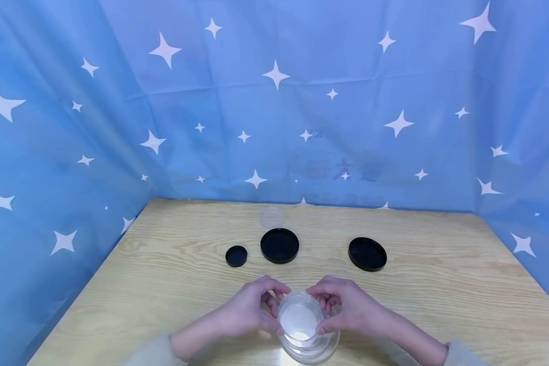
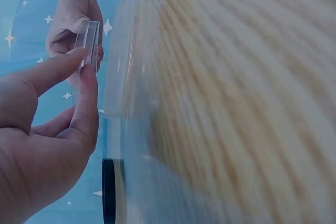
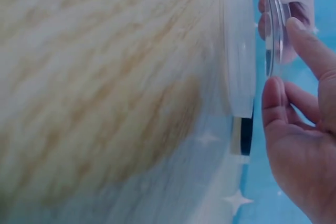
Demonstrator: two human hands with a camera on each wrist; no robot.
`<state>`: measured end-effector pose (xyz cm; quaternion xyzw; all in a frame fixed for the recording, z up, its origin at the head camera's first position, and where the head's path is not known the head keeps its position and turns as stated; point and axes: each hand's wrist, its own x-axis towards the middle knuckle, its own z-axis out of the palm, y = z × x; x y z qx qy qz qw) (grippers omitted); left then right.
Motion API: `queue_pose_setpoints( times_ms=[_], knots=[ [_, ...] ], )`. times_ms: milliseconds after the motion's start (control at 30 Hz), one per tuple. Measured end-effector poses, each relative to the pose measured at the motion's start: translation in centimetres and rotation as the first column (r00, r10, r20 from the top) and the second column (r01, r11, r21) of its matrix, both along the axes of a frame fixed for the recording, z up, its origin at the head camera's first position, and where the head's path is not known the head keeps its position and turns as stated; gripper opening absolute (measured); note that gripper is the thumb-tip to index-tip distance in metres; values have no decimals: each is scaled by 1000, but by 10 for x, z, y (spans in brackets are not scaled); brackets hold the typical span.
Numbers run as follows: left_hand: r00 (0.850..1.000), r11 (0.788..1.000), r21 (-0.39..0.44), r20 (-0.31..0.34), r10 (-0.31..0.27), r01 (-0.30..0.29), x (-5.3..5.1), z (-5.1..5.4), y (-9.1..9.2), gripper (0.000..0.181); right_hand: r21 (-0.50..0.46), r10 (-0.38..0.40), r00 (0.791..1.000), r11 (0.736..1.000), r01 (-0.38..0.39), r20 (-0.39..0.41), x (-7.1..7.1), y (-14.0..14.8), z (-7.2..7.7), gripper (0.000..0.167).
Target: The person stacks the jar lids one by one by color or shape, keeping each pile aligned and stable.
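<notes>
A small clear round dish (image 1: pixel 300 316) is held between two hands, above larger clear round dishes (image 1: pixel 317 353) near the table's front edge. The left hand (image 1: pixel 251 308) grips its left rim with thumb and fingers; the right hand (image 1: pixel 349 308) grips its right rim. In the left wrist view the small dish (image 2: pixel 88 43) stands apart from the larger clear dish (image 2: pixel 119 59), with the left hand (image 2: pixel 58 114) pinching its edge. The right wrist view shows the small dish (image 3: pixel 274 35) between the fingers of the right hand (image 3: pixel 304 114), beside the larger dish (image 3: pixel 239 45).
Behind the hands lie a small black round lid (image 1: pixel 236 256), a larger black lid (image 1: pixel 279 246) and another black lid (image 1: pixel 367 254) to the right. A clear disc (image 1: pixel 272 217) lies near the back edge of the wooden table (image 1: pixel 164 264). Blue star-patterned cloth surrounds the table.
</notes>
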<state>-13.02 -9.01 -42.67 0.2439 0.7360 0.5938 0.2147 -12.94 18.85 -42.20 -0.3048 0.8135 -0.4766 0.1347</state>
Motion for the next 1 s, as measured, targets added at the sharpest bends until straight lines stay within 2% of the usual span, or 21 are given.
queue_pose_setpoints(
  times_ms=[300,600,767,1000],
  knots=[
    [1000,1000,-3,10,-8,8,0,-3,3,67,4,13,1000,1000,-13,3,2,2,-3,61],
    [999,997,-78,-46,15,-19,-2,-5,3,67,46,0,1000,999,0,-7,3,0,-2,62],
    [999,997,-73,-33,24,-27,-3,-5,3,69,33,-11,1000,999,11,9,1,-2,-2,63],
    [999,998,-46,-2,48,-48,-6,-2,-1,70,13,-25,999,1000,25,-23,-8,1,5,60]
  ],
)
